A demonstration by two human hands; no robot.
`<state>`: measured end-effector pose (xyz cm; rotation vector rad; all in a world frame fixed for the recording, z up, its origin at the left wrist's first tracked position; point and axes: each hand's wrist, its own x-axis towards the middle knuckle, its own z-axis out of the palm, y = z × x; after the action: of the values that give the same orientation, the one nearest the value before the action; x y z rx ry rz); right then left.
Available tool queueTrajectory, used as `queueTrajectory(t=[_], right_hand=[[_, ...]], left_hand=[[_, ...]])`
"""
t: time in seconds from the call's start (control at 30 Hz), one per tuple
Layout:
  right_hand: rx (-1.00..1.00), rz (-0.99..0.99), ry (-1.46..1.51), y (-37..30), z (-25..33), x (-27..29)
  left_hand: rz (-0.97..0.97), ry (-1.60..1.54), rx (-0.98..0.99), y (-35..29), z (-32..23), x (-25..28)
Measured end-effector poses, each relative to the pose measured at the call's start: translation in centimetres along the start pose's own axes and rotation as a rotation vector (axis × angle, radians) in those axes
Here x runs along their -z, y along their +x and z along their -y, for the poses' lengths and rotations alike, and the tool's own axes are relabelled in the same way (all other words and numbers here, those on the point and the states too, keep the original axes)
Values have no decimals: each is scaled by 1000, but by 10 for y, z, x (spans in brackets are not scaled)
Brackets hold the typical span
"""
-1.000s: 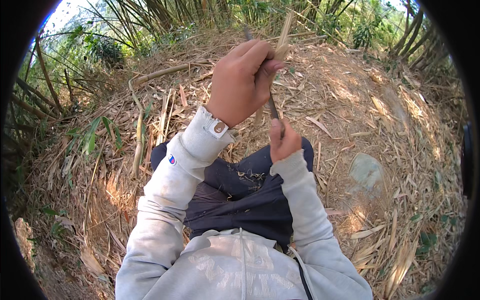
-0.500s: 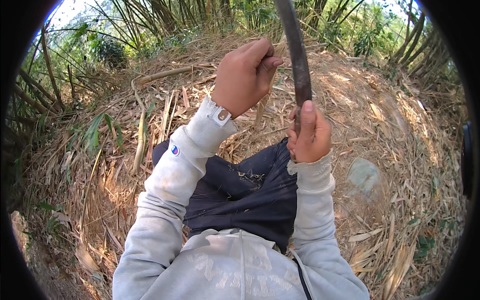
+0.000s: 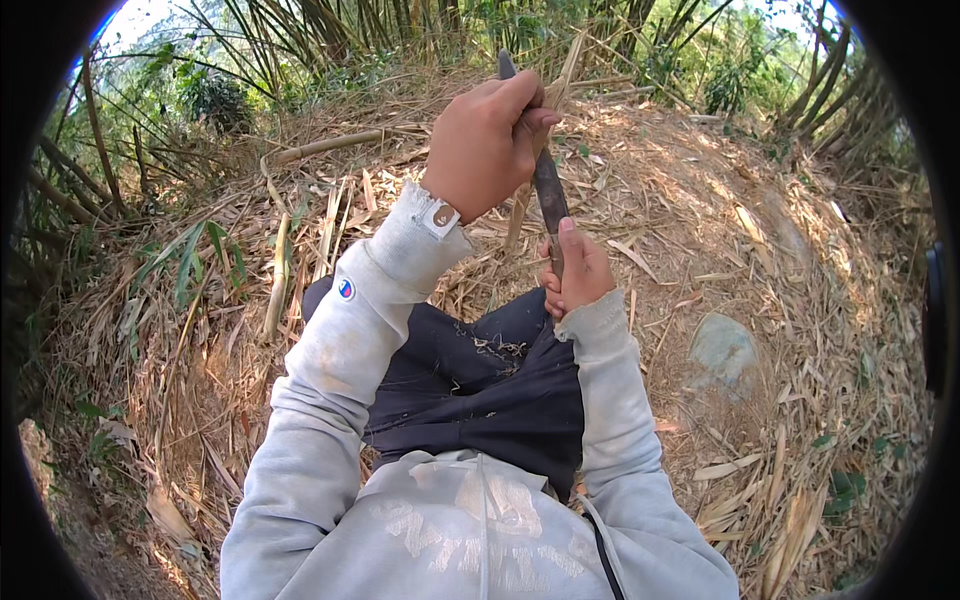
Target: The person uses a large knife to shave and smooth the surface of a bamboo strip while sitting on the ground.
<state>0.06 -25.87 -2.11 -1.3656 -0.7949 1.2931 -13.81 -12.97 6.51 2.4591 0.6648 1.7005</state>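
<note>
My right hand (image 3: pixel 577 272) is closed round the grip of a dark, long-bladed machete (image 3: pixel 550 192), thumb laid along it. The blade slants up and to the left, passing behind my left hand; its tip shows just above that hand. My left hand (image 3: pixel 487 145) is raised ahead of my lap, fingers curled in a pinch on a pale tan bamboo strip (image 3: pixel 570 65). Parts of the strip show above and below the fingers. Whether blade and strip touch is hidden by my left hand.
My crossed legs in dark trousers (image 3: pixel 480 400) carry a few thin shavings. A grey-green stone (image 3: pixel 723 345) lies to the right. Dry bamboo leaves and husks cover the slope. A bent bamboo stalk (image 3: pixel 280 270) lies at left, with bamboo clumps (image 3: pixel 340 40) behind.
My right hand has moved left and slightly down, and the machete now leans left, its blade behind my left hand. The left hand has barely shifted.
</note>
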Motion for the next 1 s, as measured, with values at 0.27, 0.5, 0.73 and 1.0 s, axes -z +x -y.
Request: queueTrajectory(t=[0.27, 0.5, 0.73, 1.0], right_hand=[[577, -290, -32, 0, -5, -6], [204, -63, -232, 22, -51, -3], [342, -127, -77, -22, 35, -7], [586, -343, -511, 40, -75, -5]], left_hand=[[-45, 11, -15, 3, -11, -7], [-19, -24, 70, -1, 11, 5], [-24, 35, 19, 8, 2, 8], [-35, -91, 133, 18, -14, 4]])
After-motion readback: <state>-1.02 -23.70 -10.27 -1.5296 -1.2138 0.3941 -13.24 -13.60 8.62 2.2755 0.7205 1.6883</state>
